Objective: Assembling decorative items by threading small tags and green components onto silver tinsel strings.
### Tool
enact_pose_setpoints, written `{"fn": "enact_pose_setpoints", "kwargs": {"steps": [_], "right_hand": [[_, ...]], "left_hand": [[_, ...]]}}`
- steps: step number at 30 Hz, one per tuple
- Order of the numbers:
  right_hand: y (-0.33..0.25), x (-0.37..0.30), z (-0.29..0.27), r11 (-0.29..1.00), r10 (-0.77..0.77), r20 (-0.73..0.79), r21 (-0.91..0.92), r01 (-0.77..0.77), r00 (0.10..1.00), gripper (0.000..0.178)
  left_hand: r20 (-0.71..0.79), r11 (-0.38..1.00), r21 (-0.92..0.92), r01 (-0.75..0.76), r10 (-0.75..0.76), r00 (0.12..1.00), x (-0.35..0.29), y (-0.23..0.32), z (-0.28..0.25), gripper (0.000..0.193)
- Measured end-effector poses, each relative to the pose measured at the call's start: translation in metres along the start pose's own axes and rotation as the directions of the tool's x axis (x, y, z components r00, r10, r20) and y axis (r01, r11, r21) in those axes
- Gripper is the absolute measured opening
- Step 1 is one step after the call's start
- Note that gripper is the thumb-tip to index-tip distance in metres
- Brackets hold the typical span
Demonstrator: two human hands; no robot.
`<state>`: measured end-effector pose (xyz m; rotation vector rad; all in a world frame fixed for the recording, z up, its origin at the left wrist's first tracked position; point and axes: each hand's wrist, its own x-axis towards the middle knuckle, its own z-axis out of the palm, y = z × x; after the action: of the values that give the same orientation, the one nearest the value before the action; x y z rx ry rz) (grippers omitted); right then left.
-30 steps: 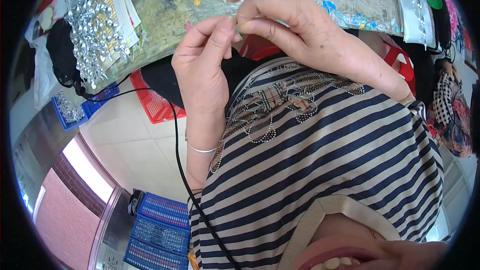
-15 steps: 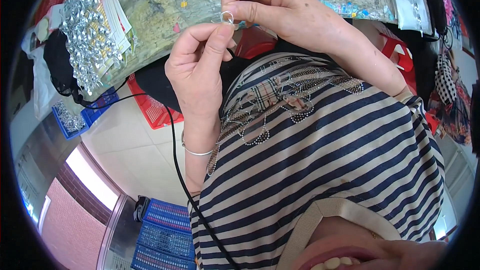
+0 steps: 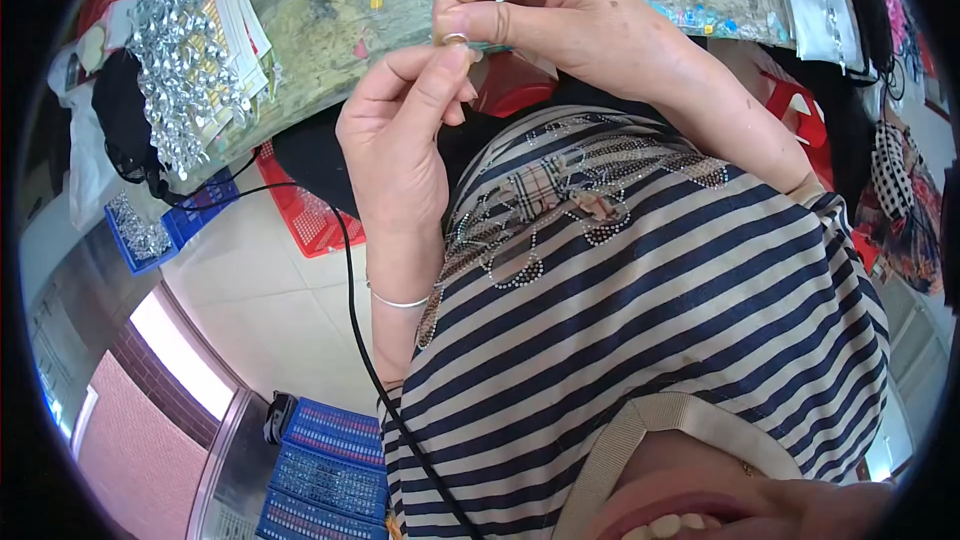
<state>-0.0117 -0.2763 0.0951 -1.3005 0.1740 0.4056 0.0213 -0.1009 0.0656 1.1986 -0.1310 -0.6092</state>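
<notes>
Over near edge of table (image 3: 320, 40): your left hand (image 3: 395, 155) and right hand (image 3: 565, 25) pinching bit of white string (image 3: 455, 37) between them. Loosening either grip could let it slip.

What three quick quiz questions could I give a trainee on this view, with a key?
1. True or false: the silver bangle is on the right wrist.
2. Where on the tabletop does the bunch of silver bead strings lie? A) left B) centre C) right
3. Fill in: the left hand and the right hand meet at a small bit of ____ thread.

Key:
1. False; the silver bangle is on the left wrist.
2. A
3. white
</notes>
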Motion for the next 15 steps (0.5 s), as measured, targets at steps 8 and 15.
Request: {"fn": "enact_pose_setpoints", "kwargs": {"steps": [8, 15], "right_hand": [[0.014, 0.005, -0.009, 0.680, -0.668, -0.049, -0.447, 0.581, 0.743, 0.014], [0.025, 0.005, -0.015, 0.061, -0.807, 0.303, -0.811, 0.582, 0.507, 0.009]], "left_hand": [[-0.104, 0.984, 0.162, -0.077, 0.094, 0.990, 0.000, 0.000, -0.001, 0.010], [-0.076, 0.962, 0.243, -0.126, 0.148, 0.986, 0.002, -0.006, 0.001, 0.009]]}}
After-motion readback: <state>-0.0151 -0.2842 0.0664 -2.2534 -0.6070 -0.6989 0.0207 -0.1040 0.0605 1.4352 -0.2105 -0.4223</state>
